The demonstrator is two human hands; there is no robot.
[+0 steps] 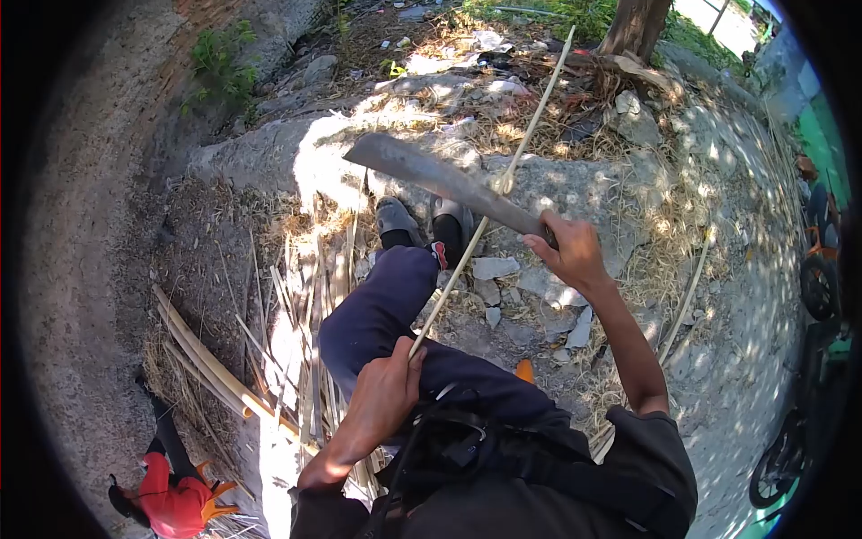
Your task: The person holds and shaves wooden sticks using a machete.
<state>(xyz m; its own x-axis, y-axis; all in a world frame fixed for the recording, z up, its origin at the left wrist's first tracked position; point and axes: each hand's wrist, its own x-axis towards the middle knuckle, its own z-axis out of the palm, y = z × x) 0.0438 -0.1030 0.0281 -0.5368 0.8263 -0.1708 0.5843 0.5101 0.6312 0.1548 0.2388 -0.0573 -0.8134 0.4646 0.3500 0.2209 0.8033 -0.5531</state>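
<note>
My right hand (575, 254) is closed round the handle end of a machete (431, 180), whose broad grey blade points to the upper left. A long, thin bamboo strip (539, 112) runs from my left hand up toward the tree, passing by the blade near its middle. Whether blade and strip touch there, I cannot tell. Pale shavings curl on the strip just above the blade. My left hand (384, 393) grips the near end of the strip, close to my thigh. The machete's grip is mostly hidden in my fingers.
Split bamboo pieces (310, 314) lie in a heap left of my legs, beside thicker bamboo poles (202, 355). A person in red (171, 499) is at the lower left. Broken stone slabs (496, 268) lie by my feet. A tree trunk (636, 31) stands ahead; motorbikes (817, 278) are at right.
</note>
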